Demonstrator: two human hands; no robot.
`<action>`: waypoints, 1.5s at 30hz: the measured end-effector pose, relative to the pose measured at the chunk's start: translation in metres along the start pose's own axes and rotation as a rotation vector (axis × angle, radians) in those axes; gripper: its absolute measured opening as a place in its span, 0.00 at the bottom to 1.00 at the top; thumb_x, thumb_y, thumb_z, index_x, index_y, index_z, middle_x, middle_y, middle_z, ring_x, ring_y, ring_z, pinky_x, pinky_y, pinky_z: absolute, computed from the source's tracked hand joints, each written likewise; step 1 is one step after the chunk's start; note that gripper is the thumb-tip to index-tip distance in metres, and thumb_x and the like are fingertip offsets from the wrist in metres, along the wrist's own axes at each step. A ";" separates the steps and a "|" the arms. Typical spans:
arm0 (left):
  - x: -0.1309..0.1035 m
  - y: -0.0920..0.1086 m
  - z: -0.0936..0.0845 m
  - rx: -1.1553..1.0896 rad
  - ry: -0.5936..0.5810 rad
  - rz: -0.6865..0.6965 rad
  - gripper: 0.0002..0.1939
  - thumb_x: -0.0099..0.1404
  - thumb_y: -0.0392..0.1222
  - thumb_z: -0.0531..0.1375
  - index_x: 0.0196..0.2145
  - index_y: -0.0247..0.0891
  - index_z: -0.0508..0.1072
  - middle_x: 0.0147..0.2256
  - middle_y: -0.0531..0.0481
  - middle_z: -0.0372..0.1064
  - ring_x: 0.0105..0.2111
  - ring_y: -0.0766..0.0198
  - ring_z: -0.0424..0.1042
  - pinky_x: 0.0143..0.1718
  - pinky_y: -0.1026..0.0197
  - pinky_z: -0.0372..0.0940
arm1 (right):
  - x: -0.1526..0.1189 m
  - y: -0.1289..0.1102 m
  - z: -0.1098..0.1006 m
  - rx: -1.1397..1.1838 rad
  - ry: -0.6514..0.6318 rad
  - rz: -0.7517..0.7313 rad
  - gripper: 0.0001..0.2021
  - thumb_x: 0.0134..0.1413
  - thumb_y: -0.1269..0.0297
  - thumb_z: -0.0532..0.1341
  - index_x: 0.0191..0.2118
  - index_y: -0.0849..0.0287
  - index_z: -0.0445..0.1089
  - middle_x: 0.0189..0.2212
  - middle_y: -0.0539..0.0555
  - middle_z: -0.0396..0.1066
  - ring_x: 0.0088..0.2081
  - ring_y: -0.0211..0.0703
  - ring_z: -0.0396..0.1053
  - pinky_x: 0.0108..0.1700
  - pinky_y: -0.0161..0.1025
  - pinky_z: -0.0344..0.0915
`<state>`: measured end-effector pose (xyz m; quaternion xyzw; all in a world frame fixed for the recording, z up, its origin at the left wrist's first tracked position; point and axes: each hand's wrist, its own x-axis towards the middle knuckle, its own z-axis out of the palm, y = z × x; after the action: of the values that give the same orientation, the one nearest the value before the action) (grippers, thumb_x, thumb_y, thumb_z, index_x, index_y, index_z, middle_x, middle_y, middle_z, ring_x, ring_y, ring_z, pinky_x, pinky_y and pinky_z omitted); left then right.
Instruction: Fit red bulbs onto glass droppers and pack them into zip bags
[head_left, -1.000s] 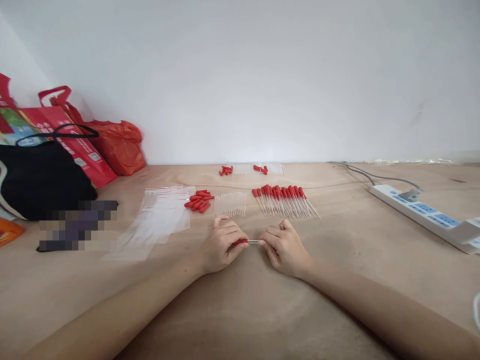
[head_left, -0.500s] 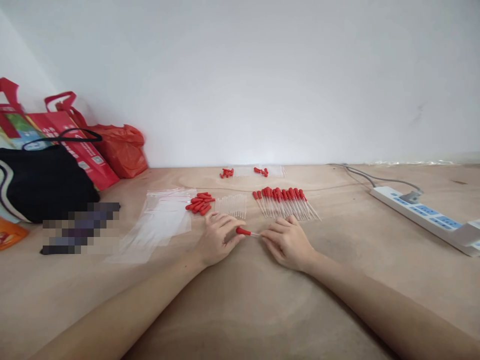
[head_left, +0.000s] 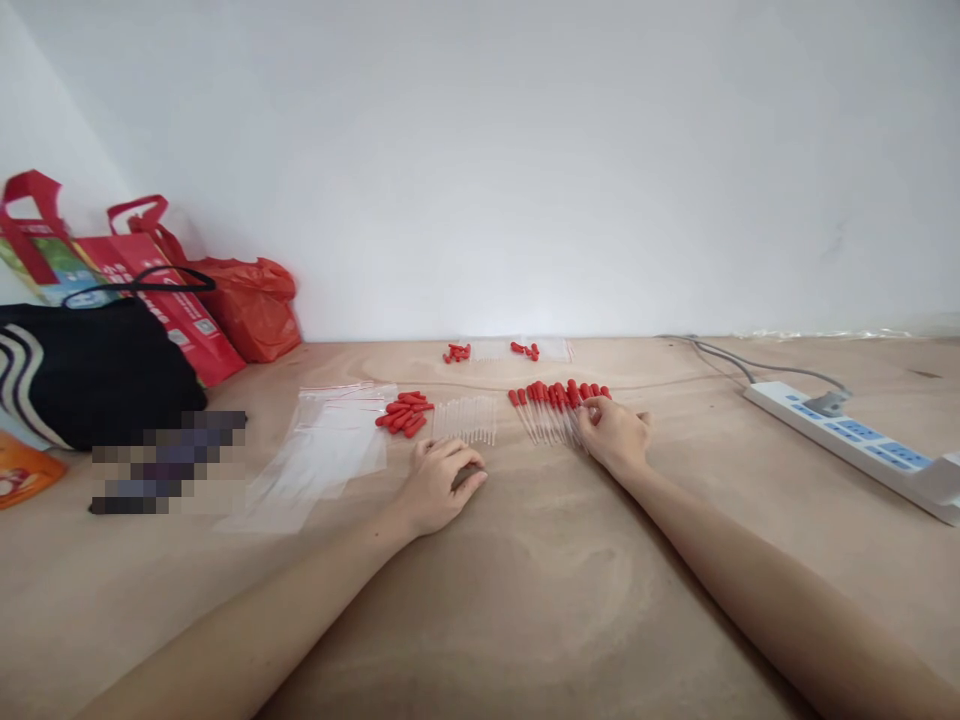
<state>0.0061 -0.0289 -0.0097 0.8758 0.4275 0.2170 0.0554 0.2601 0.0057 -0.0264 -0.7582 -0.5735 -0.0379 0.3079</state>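
Note:
My left hand (head_left: 441, 487) rests on the tabletop, thumb and fingers apart, with nothing between them. Just beyond it lie loose red rubber bulbs (head_left: 405, 414) in a heap and a row of clear glass tubes (head_left: 466, 418). My right hand (head_left: 619, 437) is over the right end of a row of red-bulbed droppers (head_left: 553, 396), laid side by side with bulbs to the back. Its thumb and fingertips pinch a dropper there, mostly covered by the hand and its neighbours.
Flat zip bags (head_left: 322, 450) lie to the left, near a blurred dark item (head_left: 169, 465). A black bag (head_left: 112, 370) and red bags (head_left: 251, 305) stand behind. At the back are more bulbs (head_left: 456, 353) by a clear bag (head_left: 555, 349). A power strip (head_left: 847, 430) sits right.
The dropper held between both hands has left my left hand. My right hand has carried it up and right to the dropper row. My left fingers have come free, nearly in place.

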 end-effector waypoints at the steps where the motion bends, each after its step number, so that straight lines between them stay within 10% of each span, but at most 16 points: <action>1: 0.000 0.000 0.000 0.000 -0.001 -0.001 0.05 0.60 0.41 0.53 0.31 0.40 0.67 0.32 0.53 0.68 0.37 0.62 0.66 0.41 0.55 0.48 | 0.000 -0.001 0.002 -0.021 -0.003 0.002 0.13 0.49 0.61 0.49 0.36 0.57 0.68 0.29 0.54 0.72 0.35 0.47 0.67 0.42 0.45 0.46; 11: 0.000 0.001 0.001 0.083 0.104 -0.072 0.05 0.59 0.43 0.54 0.30 0.41 0.68 0.31 0.54 0.69 0.36 0.61 0.66 0.42 0.53 0.46 | -0.006 -0.006 0.010 0.030 0.158 -0.117 0.14 0.50 0.60 0.50 0.40 0.60 0.64 0.23 0.51 0.70 0.30 0.44 0.66 0.40 0.42 0.45; 21: 0.009 -0.047 -0.019 0.476 0.425 -0.516 0.09 0.56 0.47 0.56 0.31 0.41 0.70 0.37 0.45 0.66 0.40 0.51 0.60 0.39 0.49 0.47 | -0.034 -0.085 0.024 0.086 0.020 -0.282 0.12 0.50 0.59 0.51 0.28 0.58 0.68 0.28 0.53 0.71 0.32 0.42 0.64 0.38 0.43 0.43; 36: 0.004 -0.056 -0.022 0.544 0.351 -0.341 0.07 0.56 0.42 0.56 0.24 0.38 0.71 0.33 0.44 0.66 0.39 0.51 0.61 0.42 0.47 0.46 | -0.020 -0.116 0.029 -0.015 -0.230 -0.066 0.16 0.47 0.60 0.51 0.28 0.64 0.72 0.27 0.62 0.72 0.34 0.51 0.67 0.42 0.47 0.47; 42: 0.001 -0.031 -0.020 0.405 0.485 -0.240 0.08 0.58 0.44 0.55 0.27 0.38 0.71 0.33 0.46 0.68 0.38 0.55 0.64 0.43 0.48 0.45 | -0.017 -0.116 0.026 -0.014 -0.258 -0.049 0.15 0.47 0.63 0.50 0.27 0.65 0.72 0.26 0.63 0.72 0.31 0.49 0.68 0.41 0.46 0.47; 45: -0.004 -0.013 -0.015 0.229 0.375 -0.103 0.07 0.58 0.44 0.56 0.27 0.40 0.70 0.33 0.49 0.68 0.38 0.58 0.64 0.43 0.51 0.47 | -0.020 -0.111 0.023 0.017 -0.211 -0.060 0.14 0.49 0.64 0.49 0.27 0.64 0.70 0.28 0.62 0.72 0.34 0.50 0.67 0.41 0.47 0.47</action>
<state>-0.0119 -0.0253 -0.0011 0.7977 0.4965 0.3229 -0.1136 0.1476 0.0172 -0.0061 -0.7378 -0.6255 0.0377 0.2512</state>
